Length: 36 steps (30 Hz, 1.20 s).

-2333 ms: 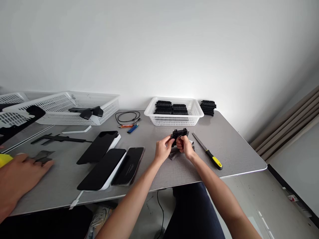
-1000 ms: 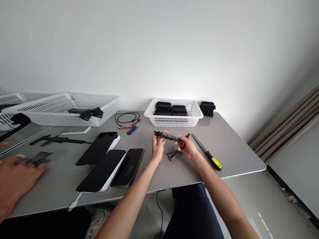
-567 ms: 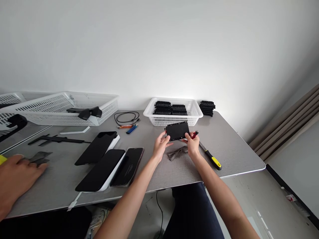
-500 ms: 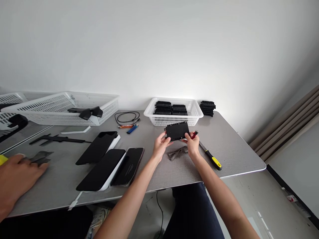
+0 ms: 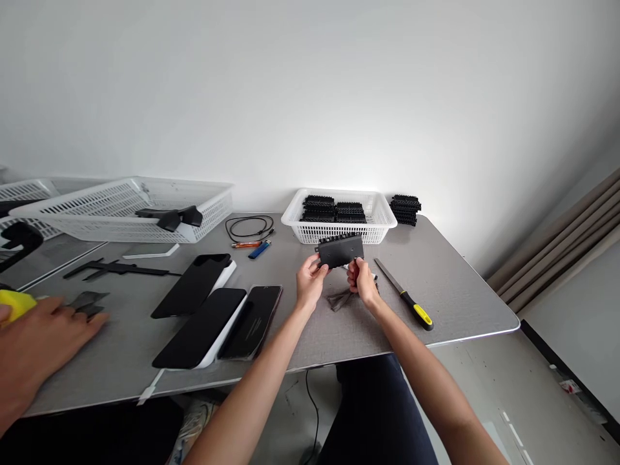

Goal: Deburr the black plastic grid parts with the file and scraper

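My left hand (image 5: 310,281) grips a black plastic part (image 5: 341,249) by its lower left corner. The part is a flat rectangular piece with small teeth along its edges, held tilted above the table. At its lower right, my right hand (image 5: 362,279) is closed around a slim red object (image 5: 357,274), mostly hidden by the fingers and perhaps a lighter. That hand's fingertips are at the part's edge. Beneath, a crumpled dark grey scrap (image 5: 341,299) lies on the table. A file (image 5: 405,298) with a black and yellow handle rests to the right.
A white basket (image 5: 339,234) holds stacked black parts; another stack (image 5: 405,210) stands beside it. Leftward lie several phones (image 5: 199,328), a blue lighter (image 5: 259,250), a cable (image 5: 249,227), a caliper (image 5: 121,268) and a larger basket (image 5: 208,213). A co-worker's hand (image 5: 51,345) holds something yellow.
The black part has been tilted to show a different face. My right hand has shifted left and lower, turning the red object upright. The co-worker's hand has moved slightly right.
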### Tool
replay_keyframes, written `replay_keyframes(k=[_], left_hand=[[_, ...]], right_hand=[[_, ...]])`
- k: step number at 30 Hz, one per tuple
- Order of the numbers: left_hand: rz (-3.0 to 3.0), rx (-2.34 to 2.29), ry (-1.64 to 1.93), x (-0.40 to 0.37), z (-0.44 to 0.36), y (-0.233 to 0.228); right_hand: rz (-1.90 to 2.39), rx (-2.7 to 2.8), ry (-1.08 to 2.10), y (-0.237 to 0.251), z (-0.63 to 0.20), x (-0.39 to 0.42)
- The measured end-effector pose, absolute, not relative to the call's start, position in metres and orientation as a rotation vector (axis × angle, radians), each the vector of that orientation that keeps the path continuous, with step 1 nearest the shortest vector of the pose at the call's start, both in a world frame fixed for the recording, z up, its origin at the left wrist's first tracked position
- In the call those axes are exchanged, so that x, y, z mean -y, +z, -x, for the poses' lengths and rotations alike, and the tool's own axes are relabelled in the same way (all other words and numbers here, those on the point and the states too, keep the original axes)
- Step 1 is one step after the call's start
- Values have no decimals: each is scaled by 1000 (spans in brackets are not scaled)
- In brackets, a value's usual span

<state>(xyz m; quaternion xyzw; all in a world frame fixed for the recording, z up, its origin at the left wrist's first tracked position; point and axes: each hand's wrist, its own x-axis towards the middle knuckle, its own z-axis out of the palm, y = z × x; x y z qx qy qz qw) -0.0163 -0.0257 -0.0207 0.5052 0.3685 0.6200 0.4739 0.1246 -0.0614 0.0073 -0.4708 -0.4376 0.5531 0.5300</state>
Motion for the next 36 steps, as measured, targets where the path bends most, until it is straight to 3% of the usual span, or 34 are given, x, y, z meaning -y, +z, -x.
replay_keyframes(k=[5,15,29,36], left_hand=[[-1330,-878,1506,29,13,-16],[-1518,-892,1444,32,10,-16],[-1509,-908,1519,27,13,-22],[-1440,-927,1625,20,18,-28]], right_hand=[[998,1052,1640,7,-118,63],[1028,907,1826,7,-117,64],[990,833,1845,11,-120,63],[1040,676,1710,17,-128,61]])
